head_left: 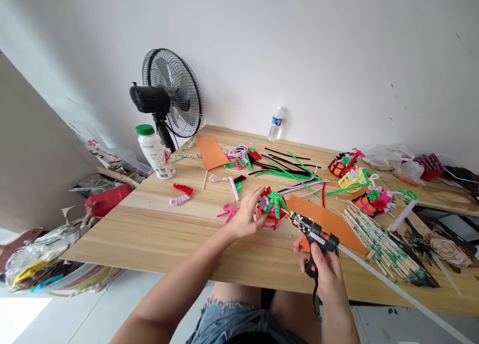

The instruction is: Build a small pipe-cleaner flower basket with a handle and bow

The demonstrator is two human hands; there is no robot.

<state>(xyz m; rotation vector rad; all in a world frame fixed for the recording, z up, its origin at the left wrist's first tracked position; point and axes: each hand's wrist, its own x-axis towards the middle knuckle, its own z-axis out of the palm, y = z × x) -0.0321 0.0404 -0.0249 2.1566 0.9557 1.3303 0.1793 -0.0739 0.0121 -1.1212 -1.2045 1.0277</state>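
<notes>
My right hand (325,264) is wrapped round a black hot glue gun (312,231), its speckled nozzle end pointing up and left. A long white glue stick (396,289) trails from the back of the gun. The tip meets or nearly meets the right side of a small pipe-cleaner basket (270,223), red and pink with a purple flower and green curls on top. Fingers of my left hand (249,214) are closed on the basket's left side, steadying it on the table. Just left of that hand lies a pink pipe-cleaner bow (227,212).
Orange sheets (211,153) and loose black and green pipe cleaners (288,172) lie behind. Finished-looking pipe-cleaner baskets (370,201) and a bundle of sticks (389,246) are at right. A white bottle (155,154), a fan (172,92) and a water bottle (276,124) stand farther back.
</notes>
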